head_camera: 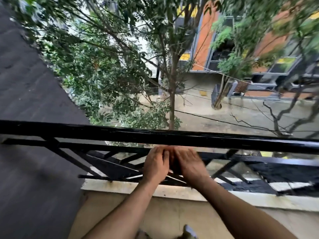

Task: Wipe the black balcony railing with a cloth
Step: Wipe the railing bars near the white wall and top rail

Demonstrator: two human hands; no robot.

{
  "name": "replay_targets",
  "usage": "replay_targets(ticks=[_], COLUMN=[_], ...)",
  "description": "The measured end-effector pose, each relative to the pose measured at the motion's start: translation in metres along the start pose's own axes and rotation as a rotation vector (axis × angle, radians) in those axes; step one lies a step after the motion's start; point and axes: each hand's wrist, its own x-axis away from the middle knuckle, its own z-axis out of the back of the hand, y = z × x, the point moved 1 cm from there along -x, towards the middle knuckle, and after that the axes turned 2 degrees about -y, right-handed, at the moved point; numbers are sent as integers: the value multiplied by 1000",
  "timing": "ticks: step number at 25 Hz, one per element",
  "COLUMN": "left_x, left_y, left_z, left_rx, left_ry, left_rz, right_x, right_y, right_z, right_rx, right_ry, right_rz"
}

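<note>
The black balcony railing point(107, 163) crosses the whole view from edge to edge. Its thick top rail point(103, 133) runs slightly downhill to the right, and thinner slanted bars fill the space beneath it. Both hands sit together near the middle of the span, just under the top rail's lower edge. The left hand point(156, 163) and the right hand point(189, 164) are side by side with fingertips touching, backs facing the camera. Motion blur smears the fingers and the dark gap between the palms, so I cannot tell whether either hand grips anything or lies loose. The rail is bare on both sides of the hands, out to the frame edges. Below the bars, a pale stained ledge point(120, 186) forms the balcony's outer lip. A dark wall point(25, 83) closes off the left side. Beyond the railing stand a tree trunk point(171, 107) and a wet street point(224, 114).
</note>
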Motion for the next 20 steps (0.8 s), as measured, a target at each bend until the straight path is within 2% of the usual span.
replay_targets(ticks=[2, 4, 5, 7, 9, 10, 11, 12, 14, 16, 17, 20], left_x=[6, 16, 20, 25, 27, 27, 28, 29, 30, 26, 21, 3], left_y=[18, 41, 51, 69, 74, 73, 66, 59, 38, 15, -4, -72], left_z=[-18, -40, -48, -58, -59, -58, -54, -49, -33, -13, 1, 56], left_rx=[-8, -31, -33, -9, 32, 52, 64, 64, 47, 73, 95, 181], left_ry=[-66, -128, -145, -142, -115, -116, -111, -101, -50, 35, 76, 220], left_rz=[-28, -64, -76, -91, -68, -37, -4, 29, 77, 131, 170, 299], right_x=[44, 72, 69, 50, 39, 40, 46, 52, 52, 28, 5, -61], right_y=[60, 93, 85, 45, 20, 28, 44, 65, 83, 47, 10, -100], right_z=[5, 0, -4, -12, -14, -11, -7, -9, -14, -18, -22, -35], right_rx=[121, 374, 384, 194, 226, 261, 257, 247, 231, 260, 206, -68], right_ry=[-3, -187, -295, -290, -245, -152, -48, 2, -33, -96, -79, 114], right_rz=[-269, -324, -391, -407, -262, -163, -143, -182, -371, -405, -350, -137])
